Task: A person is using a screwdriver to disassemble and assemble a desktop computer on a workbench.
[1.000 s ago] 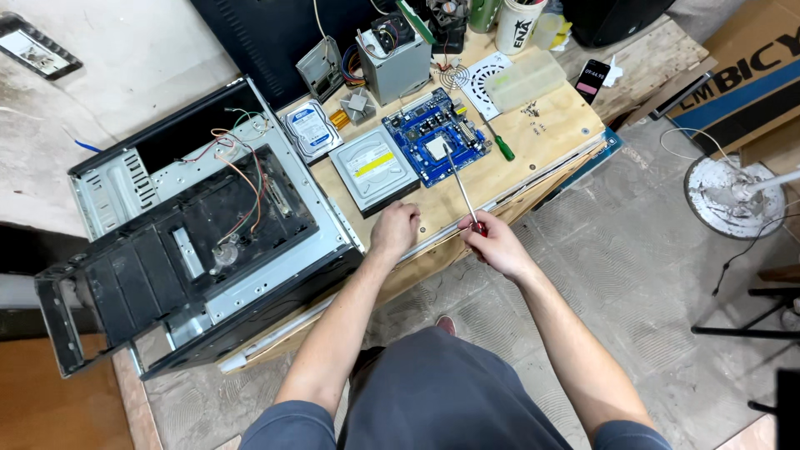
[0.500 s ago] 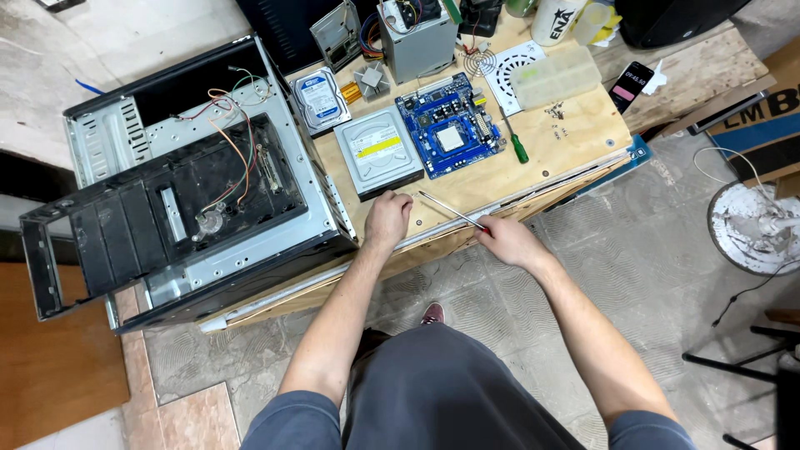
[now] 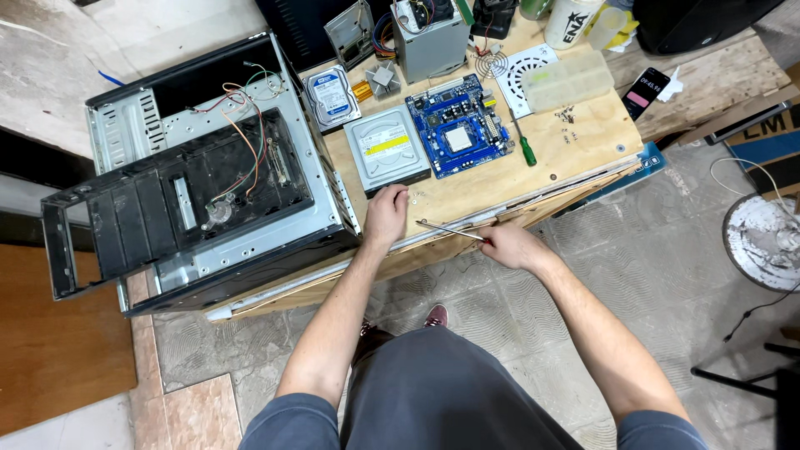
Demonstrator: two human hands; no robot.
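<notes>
My left hand (image 3: 386,215) rests palm down on the wooden board (image 3: 575,137), just below a grey optical drive (image 3: 386,150). My right hand (image 3: 508,245) sits at the board's front edge and grips a thin metal rod-like tool (image 3: 446,227) that points left toward my left hand. A blue motherboard (image 3: 458,125) lies right of the drive. A green-handled screwdriver (image 3: 524,148) lies beside the motherboard. An open black and grey computer case (image 3: 200,183) lies on its side to the left.
A hard drive (image 3: 332,98), a small heatsink (image 3: 382,79), a power supply (image 3: 430,35), a round fan grille (image 3: 523,71), a translucent plastic box (image 3: 571,79) and a phone (image 3: 645,90) crowd the back. A fan base (image 3: 762,242) stands on the floor at right.
The view has shifted. My right hand has drawn back to the board's front edge, and the thin tool now lies nearly flat, pointing left. My left hand stays near the optical drive.
</notes>
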